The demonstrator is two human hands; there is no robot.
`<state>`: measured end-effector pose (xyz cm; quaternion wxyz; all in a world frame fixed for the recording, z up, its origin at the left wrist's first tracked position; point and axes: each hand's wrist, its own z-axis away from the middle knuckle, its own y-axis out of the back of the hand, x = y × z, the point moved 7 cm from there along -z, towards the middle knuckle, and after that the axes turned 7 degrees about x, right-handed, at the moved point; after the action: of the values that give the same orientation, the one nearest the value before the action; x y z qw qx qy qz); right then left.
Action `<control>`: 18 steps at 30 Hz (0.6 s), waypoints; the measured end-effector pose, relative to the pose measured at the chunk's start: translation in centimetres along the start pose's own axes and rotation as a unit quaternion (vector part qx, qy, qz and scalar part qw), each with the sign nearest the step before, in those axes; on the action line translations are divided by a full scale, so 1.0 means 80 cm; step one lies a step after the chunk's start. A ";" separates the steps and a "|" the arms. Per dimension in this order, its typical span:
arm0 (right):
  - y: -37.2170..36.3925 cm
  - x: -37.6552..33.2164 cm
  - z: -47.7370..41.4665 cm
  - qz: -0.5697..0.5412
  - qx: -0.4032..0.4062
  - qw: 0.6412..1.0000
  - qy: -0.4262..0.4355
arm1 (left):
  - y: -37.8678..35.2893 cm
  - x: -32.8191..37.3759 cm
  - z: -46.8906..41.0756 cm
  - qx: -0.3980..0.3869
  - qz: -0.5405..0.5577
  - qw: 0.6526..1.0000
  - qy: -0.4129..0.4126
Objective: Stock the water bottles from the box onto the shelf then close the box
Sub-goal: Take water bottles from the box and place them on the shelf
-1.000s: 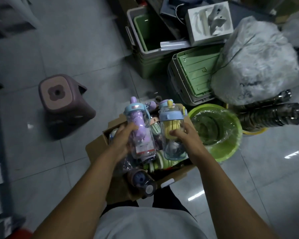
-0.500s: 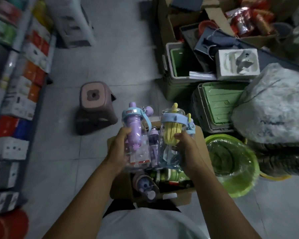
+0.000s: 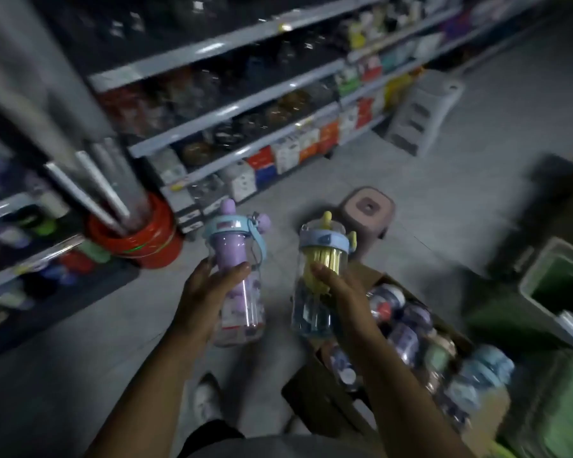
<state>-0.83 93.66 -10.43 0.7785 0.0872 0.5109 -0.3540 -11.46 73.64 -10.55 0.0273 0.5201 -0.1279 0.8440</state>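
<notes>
Two water bottles are in hand, and several more lie blurred in the box, too smeared to count. At the far left a shelf [image 3: 245,104] with several tiers runs back along the aisle, packed with boxed goods and dark jars, and a stack of red basins [image 3: 136,239] sits on the floor at its near end. The left hand [image 3: 202,295] is wrapped round the middle of the purple bottle [image 3: 234,251], thumb across the front and fingers behind, holding it upright over bare floor. Just to its right, but not touching it, the right hand [image 3: 343,299] grips the yellow bottle [image 3: 323,252] the same way, also upright, with its blue lid uppermost. One brown stool [image 3: 368,206] stands on the floor beyond the yellow bottle. The one cardboard box [image 3: 315,398] sits open at the lower right under the right forearm, and the other bottles [image 3: 407,338] lie on their sides in it. One green bin [image 3: 543,279] stands at the far right. Half a second ago both bottles were held close together directly above the box; they are now wider apart and out to its left, and the view has swung round so that the shelf fills the top of the scene.
</notes>
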 end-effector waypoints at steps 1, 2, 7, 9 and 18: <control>-0.036 -0.001 0.004 0.009 -0.029 1.000 0.008 | 0.037 0.017 0.011 0.032 0.007 0.999 -0.029; -0.073 0.000 0.009 0.021 -0.057 0.998 0.012 | 0.074 0.032 0.024 0.063 0.012 0.996 -0.058; -0.259 0.036 0.052 0.075 -0.155 0.985 0.017 | 0.267 0.071 0.100 0.206 0.040 0.969 -0.134; -0.339 0.066 0.085 0.090 -0.191 0.977 0.002 | 0.346 0.070 0.133 0.244 0.056 0.959 -0.132; -0.643 0.253 0.275 0.155 -0.323 0.933 -0.025 | 0.683 0.070 0.295 0.333 0.135 0.921 -0.150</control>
<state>-12.99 35.59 -5.96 0.8223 -0.0994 0.5584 -0.0472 -3.27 14.65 -5.77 -0.2809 0.5973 0.0890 0.7460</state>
